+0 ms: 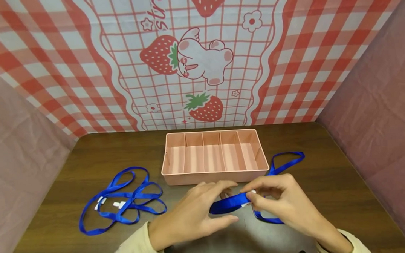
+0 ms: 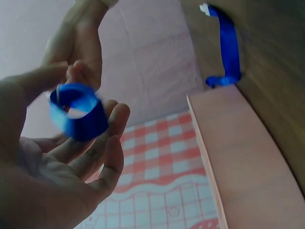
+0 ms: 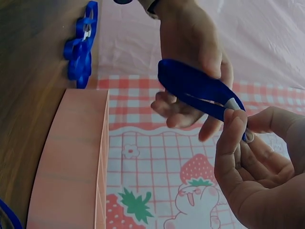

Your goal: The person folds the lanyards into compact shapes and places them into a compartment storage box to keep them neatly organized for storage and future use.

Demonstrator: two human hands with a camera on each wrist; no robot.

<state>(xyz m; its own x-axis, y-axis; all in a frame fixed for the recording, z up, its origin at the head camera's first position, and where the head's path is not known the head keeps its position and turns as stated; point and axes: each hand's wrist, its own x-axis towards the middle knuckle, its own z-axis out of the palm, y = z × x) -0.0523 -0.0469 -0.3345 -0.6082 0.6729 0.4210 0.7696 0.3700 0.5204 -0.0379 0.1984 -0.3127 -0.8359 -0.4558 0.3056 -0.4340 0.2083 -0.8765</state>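
— So, from the left: what lies on the bench [image 1: 312, 144]?

— Far left, a heap of blue ribbons [image 1: 122, 200] with small white tabs, loose on the dark wood, well apart from both hands.

— And the left hand [image 1: 189, 217]?

— Its grip is released — fingers nearly straight and spread, palm toward the bench, fingertips next to a folded loop of blue ribbon [image 1: 231, 203]. The wrist view shows that loop resting against the open fingers [image 2: 102, 143], not clenched by them.

— Where is that ribbon exactly?

— Just in front of the pink divided tray [image 1: 214, 175], between the two hands, lifted a little off the bench. Its tail runs right, under the other hand, then curls back beside the tray's right end.

— The tray?

— Centre of the bench, long side toward the person, split into narrow compartments; nothing shows inside them.

— And the right hand [image 1: 287, 205]?

— Its grip is closed on the ribbon's end — thumb and forefinger pinch the white tab [image 3: 232, 103], the other fingers curled beneath.
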